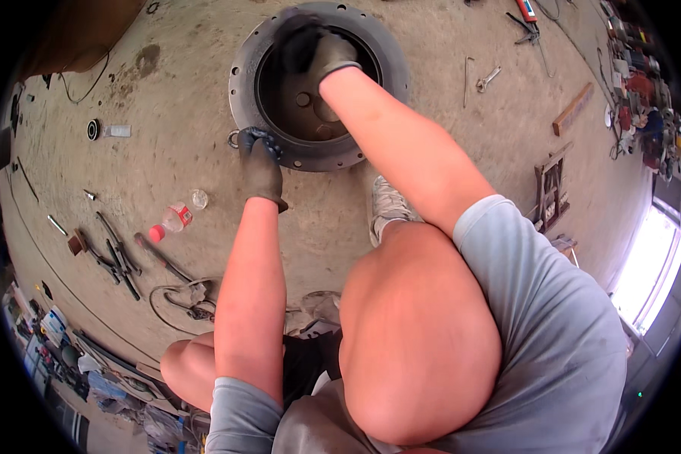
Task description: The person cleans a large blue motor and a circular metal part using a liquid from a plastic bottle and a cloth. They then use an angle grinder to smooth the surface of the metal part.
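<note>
A large round metal housing [244,91] with a drilled flange lies on the floor in front of me, its deep bowl facing up. My left hand [262,163], in a grey glove with dark fingers, is closed at the near left edge of the flange. A small metal ring [233,138] sticks out beside those fingers; whatever else they hold is hidden. Over the far part of the bowl is my right hand [325,54], also gloved. Its fingers are a dark motion blur, so I cannot tell if they hold a cloth or anything else.
My shoe [390,203] stands close to the flange. Leftward lie a plastic bottle [176,218], a bearing [93,129] and pliers-like tools [117,257]. Rightward are a wrench [489,79], a thin rod [467,82], a wooden block [573,109] and a caulking gun [530,30].
</note>
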The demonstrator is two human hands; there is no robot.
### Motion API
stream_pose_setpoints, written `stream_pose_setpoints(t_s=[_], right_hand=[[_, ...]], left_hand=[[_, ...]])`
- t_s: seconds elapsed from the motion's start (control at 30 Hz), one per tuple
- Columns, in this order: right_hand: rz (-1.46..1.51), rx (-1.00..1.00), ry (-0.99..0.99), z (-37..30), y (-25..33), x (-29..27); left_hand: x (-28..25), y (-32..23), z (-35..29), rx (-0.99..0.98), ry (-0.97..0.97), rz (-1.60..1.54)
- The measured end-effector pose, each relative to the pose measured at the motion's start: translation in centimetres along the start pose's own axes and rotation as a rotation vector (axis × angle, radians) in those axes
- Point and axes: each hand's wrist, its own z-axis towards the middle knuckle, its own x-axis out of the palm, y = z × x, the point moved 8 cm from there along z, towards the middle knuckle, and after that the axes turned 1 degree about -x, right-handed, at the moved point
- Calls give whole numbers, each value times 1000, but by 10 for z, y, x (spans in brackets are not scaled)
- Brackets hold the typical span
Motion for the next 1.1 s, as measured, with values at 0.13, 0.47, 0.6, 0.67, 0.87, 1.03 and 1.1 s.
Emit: stream_pose_setpoints(t_s=[0.13, 0.47, 0.6, 0.67, 0.87, 1.03, 1.1], right_hand=[[-293, -231, 105, -32, -48, -1], [1083, -155, -220, -214, -76, -155], [1125, -183, -217, -240, -73, -171], [1216, -226, -209, -242, -73, -168], [1537, -254, -26, -256, -69, -165], [1701, -191, -129, -266, -86, -175], [1732, -165, -153, -269, -92, -176]], left_hand=[[26, 16, 10, -53, 47, -100], [33, -101, -77, 253, 2, -144], [75, -146, -152, 554, 98, 127], [96, -153, -169, 737, 183, 366], [120, -128, -159, 458, 420, 172], [150, -108, -161, 58, 702, 53], [161, -104, -174, 95, 772, 201]])
